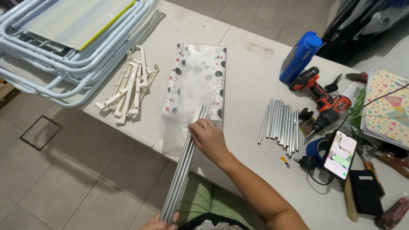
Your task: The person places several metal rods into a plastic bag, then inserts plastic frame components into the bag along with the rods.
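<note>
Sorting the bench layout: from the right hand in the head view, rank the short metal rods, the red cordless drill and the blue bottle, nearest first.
From the right hand:
1. Short metal rods, on the table to its right.
2. Red cordless drill, beyond the rods.
3. Blue bottle, at the table's far edge.

Bare white table (251, 72) runs open through the middle of the frame, between the folded patterned plastic sheet (197, 79) and the row of short metal tubes (281, 121), and up toward the top centre. Upper left is blocked by stacked pale blue folding frames (64, 42) and white plastic brackets (130, 85). The right side is crowded: blue bottle (300, 55), red drill (324, 102), phone (340, 154) with cable, scattered tools. The long tube bundle (183, 166) crosses the near table edge at lower centre
</note>
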